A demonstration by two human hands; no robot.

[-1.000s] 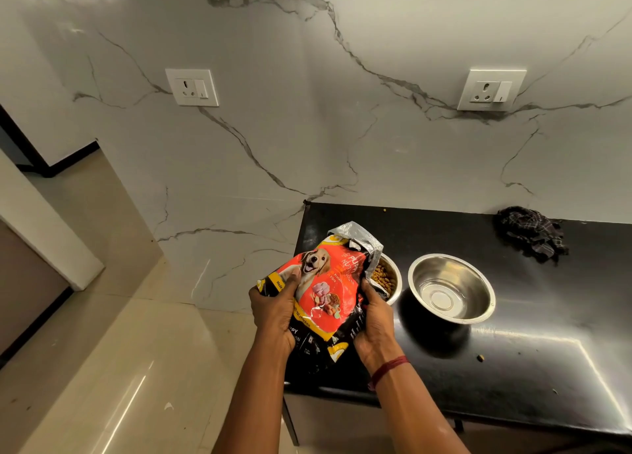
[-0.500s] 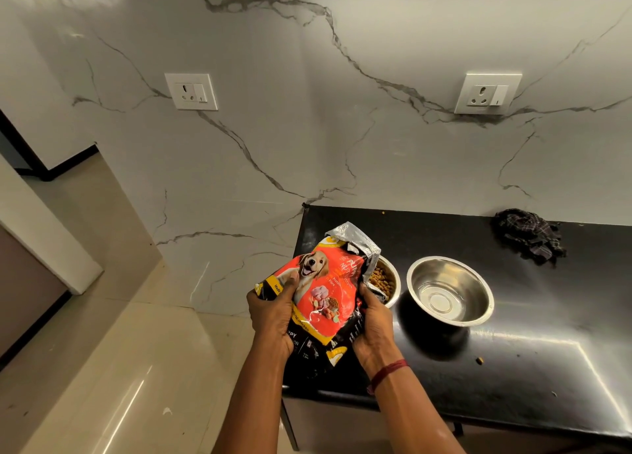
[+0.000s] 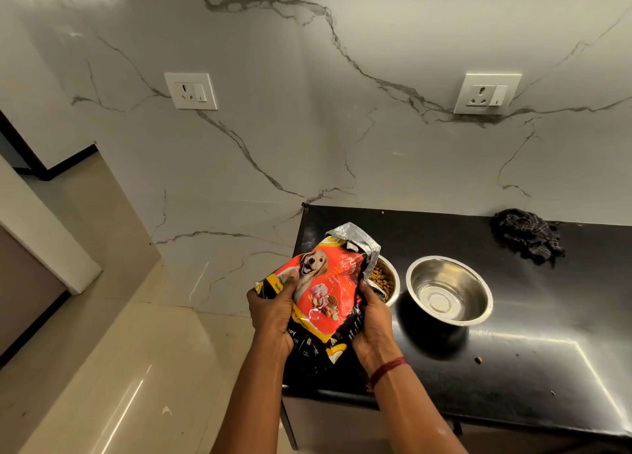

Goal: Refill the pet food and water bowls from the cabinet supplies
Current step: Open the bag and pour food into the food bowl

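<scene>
At the left end of the black countertop [image 3: 513, 368], both hands grip a red-and-black dog food bag [image 3: 318, 296]. Left hand [image 3: 273, 313] wrapped round the bag's left edge, thumb on the printed front; right hand [image 3: 374, 320] clasping the right edge. Bag's torn silver mouth tilts toward the food bowl [image 3: 386, 279], which already holds brown kibble; how full, cannot tell, since the bag hides its left half. Just beside it, to the right, the second steel bowl [image 3: 449, 291] looks dry and empty. One stray kibble [image 3: 478, 360] lies on the counter; dark checked cloth [image 3: 526, 234] near the wall, well apart.

Judgement: food step at or near its end. Next move calls for righting the bag without spilling, closing it, then fetching water for the empty bowl.
</scene>
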